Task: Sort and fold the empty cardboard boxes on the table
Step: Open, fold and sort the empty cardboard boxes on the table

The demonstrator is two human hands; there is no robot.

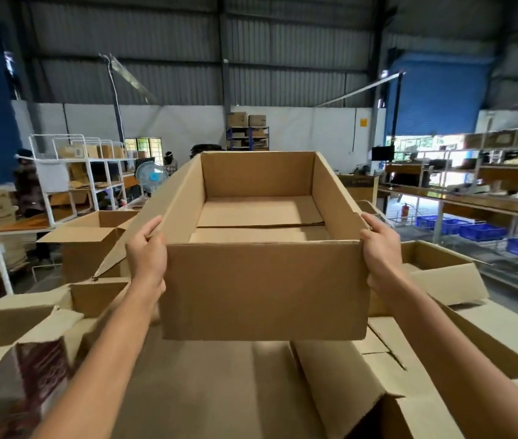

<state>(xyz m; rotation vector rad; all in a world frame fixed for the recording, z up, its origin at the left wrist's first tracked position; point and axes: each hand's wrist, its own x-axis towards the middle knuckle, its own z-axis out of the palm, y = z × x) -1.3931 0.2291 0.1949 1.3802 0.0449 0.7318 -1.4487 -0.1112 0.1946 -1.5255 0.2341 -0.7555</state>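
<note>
I hold a large open brown cardboard box point(261, 289) up in front of me, its open top facing me and its bottom flaps closed inside. My left hand point(147, 251) grips its left wall near the front corner, fingers curled over the edge. My right hand point(379, 248) grips the right wall the same way. Below the held box lie several other empty cardboard boxes: an open one point(90, 248) at the left, another point(441, 274) at the right, and flattened cardboard point(219, 391) underneath.
A printed dark red carton point(39, 372) sits at the lower left. White racks point(93, 172) and a fan point(151, 177) stand behind on the left, with people near them. Shelving with blue crates point(482, 231) runs along the right.
</note>
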